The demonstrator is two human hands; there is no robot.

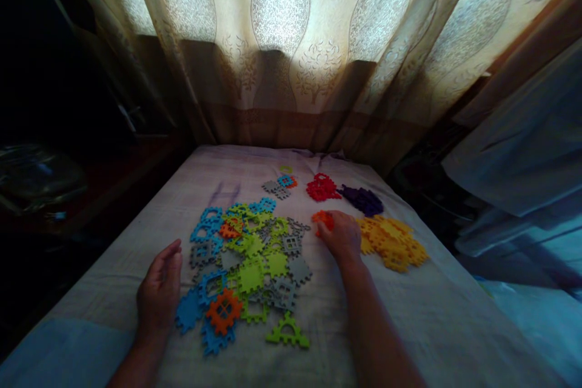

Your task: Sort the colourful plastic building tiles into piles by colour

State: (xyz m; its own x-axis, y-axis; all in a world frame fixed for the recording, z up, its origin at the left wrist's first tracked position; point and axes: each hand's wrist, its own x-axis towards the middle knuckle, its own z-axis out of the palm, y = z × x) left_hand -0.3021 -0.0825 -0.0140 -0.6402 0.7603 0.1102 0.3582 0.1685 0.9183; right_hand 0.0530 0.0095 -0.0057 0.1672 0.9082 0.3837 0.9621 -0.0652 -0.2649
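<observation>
My right hand (342, 235) grips an orange interlocking puzzle tile (322, 218) above the cloth, between the mixed tiles and the yellow pile (393, 239). My left hand (159, 285) rests at the left of the mixed pile, loosely curled with the palm turned inward and nothing in it. That pile holds lime green tiles (251, 277), blue tiles (188, 310) and grey tiles (299, 269), lying flat and overlapping. An orange windowed tile (224, 311) lies at its near edge. Close by is a green arched piece (287, 333).
Farther back lie a red pile (322, 187), a dark purple pile (362, 200) and a small group of grey tiles (271, 186) with blue and orange ones. A pale cloth (150, 218) covers the surface. Curtains (282, 85) hang behind; a clear plastic item (39, 173) sits at left.
</observation>
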